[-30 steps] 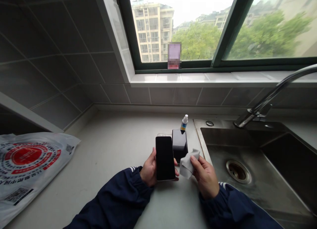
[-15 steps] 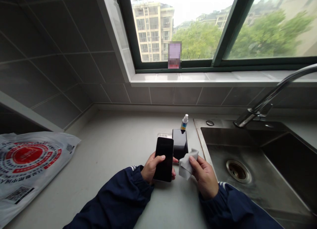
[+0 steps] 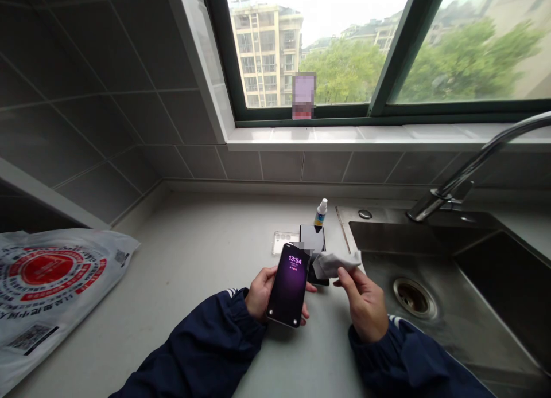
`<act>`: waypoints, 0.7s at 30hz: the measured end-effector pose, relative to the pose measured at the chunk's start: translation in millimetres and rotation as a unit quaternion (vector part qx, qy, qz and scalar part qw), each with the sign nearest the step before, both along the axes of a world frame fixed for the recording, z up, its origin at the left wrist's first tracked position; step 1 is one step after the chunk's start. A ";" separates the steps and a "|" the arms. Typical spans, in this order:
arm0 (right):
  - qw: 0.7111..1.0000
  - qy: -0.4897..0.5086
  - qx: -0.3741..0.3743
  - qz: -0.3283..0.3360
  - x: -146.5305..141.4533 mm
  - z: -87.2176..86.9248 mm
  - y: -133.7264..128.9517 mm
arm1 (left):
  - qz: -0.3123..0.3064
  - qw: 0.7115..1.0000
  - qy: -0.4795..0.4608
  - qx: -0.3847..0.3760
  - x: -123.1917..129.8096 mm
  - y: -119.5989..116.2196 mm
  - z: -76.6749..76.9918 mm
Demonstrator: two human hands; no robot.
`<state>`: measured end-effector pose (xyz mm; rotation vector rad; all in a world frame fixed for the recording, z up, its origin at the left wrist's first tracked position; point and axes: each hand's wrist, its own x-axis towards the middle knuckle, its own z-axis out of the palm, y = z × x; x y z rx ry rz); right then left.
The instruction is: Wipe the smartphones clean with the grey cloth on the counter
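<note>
My left hand (image 3: 259, 295) is wrapped round a smartphone (image 3: 287, 292), whose lit lock screen reads 13:54 on purple and black. Between the thumb and fingers of my right hand (image 3: 365, 303) is pinched a grey cleaning cloth (image 3: 338, 265), just right of the phone. Behind the cloth a second dark phone (image 3: 310, 234) lies flat on the counter, partly covered from sight. Beside it rests a clear phone case (image 3: 282, 242), its lower part hidden by the held phone. A small white spray bottle (image 3: 321, 213) stands upright beyond the second phone.
A steel sink (image 3: 374, 260) with a chrome faucet (image 3: 456, 174) is set into the counter (image 3: 206, 243) on the right. At the left lies a white plastic bag (image 3: 60, 289) with red print. The tiled wall and window sill (image 3: 344, 135) bound the back.
The phone in my left hand has lit up and shifted slightly right and down, showing more of the clear case. My right hand with the cloth has moved a little to the right.
</note>
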<state>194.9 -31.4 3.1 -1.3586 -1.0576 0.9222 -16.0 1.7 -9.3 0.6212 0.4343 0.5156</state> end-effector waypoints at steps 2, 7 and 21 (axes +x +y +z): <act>0.992 -0.106 0.075 0.001 -1.3 -0.4 -2.4 | -0.034 0.999 0.005 -0.011 0.5 -2.0 1.1; 0.869 -0.385 0.259 0.173 -8.4 -12.2 -5.7 | 0.004 0.998 -0.013 -0.056 4.5 -9.6 4.4; 0.745 -0.572 0.234 0.253 -17.8 -9.5 -15.8 | 0.160 0.983 -0.024 -0.089 4.3 -10.4 -5.5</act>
